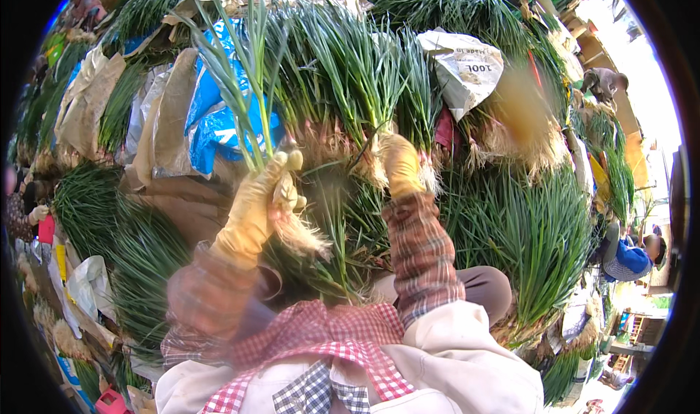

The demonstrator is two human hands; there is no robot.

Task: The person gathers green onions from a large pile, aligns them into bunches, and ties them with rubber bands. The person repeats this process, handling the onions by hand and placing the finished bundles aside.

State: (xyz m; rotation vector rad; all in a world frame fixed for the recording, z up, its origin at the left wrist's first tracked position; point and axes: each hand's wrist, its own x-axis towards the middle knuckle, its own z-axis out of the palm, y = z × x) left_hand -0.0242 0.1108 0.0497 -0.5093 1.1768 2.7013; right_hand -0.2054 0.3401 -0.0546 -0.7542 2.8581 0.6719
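Observation:
My left hand (257, 209), in a yellowish glove, holds a few green garlic plants upright. Their leaves (257, 97) rise above the fist, and pale, stringy roots (301, 236) hang below it. Farther right, my right hand (402, 160), gloved alike, reaches to the near side of a row of garlic plants (339, 64). Its fingers curl around pale stems there, though the fingertips are hidden. Roots (372, 168) show just left of that hand. Loose leaves (342, 239) lie between my forearms, in front of my checked apron (322, 326).
A blue plastic sack (229, 124) and brown paper (175, 113) lie left of the row. To its right is a white printed bag (465, 69). Leafy piles (519, 233) flank me on both sides. Another person (626, 258) sits at the far right; a gloved hand (38, 214) shows far left.

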